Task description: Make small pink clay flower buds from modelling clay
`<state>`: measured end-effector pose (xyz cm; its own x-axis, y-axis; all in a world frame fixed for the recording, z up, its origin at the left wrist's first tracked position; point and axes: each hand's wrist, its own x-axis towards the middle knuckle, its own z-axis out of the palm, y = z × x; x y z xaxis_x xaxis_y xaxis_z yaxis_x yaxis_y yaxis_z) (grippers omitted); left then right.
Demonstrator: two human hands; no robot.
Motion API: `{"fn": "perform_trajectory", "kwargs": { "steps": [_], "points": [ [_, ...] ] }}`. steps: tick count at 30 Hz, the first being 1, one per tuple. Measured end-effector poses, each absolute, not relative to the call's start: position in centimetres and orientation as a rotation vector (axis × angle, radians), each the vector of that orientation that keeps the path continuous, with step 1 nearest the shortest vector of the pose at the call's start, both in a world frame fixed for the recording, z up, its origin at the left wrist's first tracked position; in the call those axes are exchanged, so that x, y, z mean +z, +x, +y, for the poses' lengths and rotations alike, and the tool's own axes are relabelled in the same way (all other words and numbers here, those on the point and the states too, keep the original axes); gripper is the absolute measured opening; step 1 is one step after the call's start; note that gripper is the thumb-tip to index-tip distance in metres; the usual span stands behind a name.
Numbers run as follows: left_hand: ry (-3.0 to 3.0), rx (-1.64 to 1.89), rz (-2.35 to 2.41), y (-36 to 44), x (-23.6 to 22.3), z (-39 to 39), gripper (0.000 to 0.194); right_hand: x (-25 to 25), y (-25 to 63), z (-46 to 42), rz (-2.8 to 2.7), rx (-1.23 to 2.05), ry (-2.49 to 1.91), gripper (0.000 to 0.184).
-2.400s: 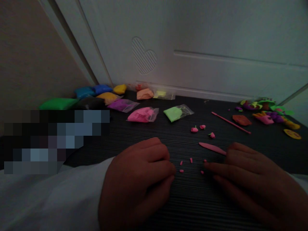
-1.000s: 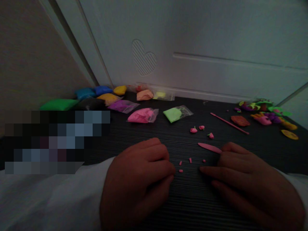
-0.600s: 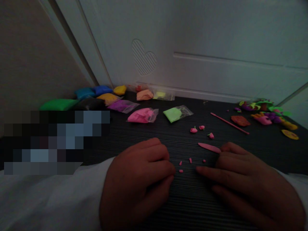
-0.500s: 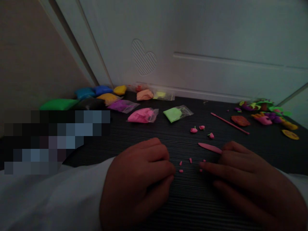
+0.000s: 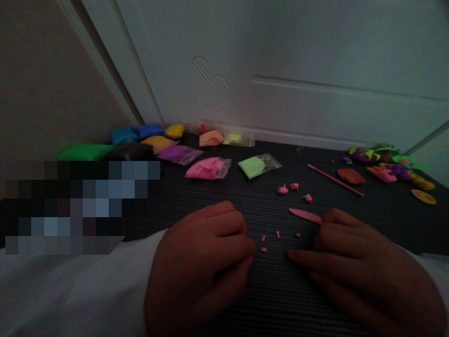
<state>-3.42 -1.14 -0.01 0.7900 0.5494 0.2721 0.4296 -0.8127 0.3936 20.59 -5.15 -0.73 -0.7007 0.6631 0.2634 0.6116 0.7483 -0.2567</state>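
Note:
My left hand [image 5: 201, 264] rests on the dark table, fingers curled and pressed together; anything inside them is hidden. Beside its fingertips lie tiny pink clay bits [image 5: 264, 250]. Across from it, my right hand [image 5: 365, 267] lies palm down with index finger and thumb stretched out and the other fingers bent. The index fingertip presses on the table, near a small pink clay ball [image 5: 298, 235]. A pink modelling knife [image 5: 305, 215] lies with its blade showing and its other end hidden at my bent right fingers. Beyond it sit small pink clay rosebuds [image 5: 282, 190] with green bits.
Bags of coloured clay, among them a pink bag [image 5: 205, 168] and a light green bag [image 5: 252, 166], line the back and left. A thin pink tool [image 5: 335, 179], a reddish-brown clay lump [image 5: 351, 176] and colourful clay figures [image 5: 386, 173] are at right. A white panel [image 5: 298, 56] stands behind.
My right index fingertip has shifted slightly toward me and covers the spot where a tiny pink bit showed. My left hand and the knife have stayed in place.

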Motion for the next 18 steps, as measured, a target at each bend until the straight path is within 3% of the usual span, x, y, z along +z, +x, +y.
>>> {"fn": "perform_trajectory", "kwargs": {
  "steps": [18],
  "points": [
    [2.678,0.550,0.721,-3.48,0.10,-1.05,0.017,-0.75,20.39,-5.20,-2.584,0.091,-1.046,0.029]
  ]
}}
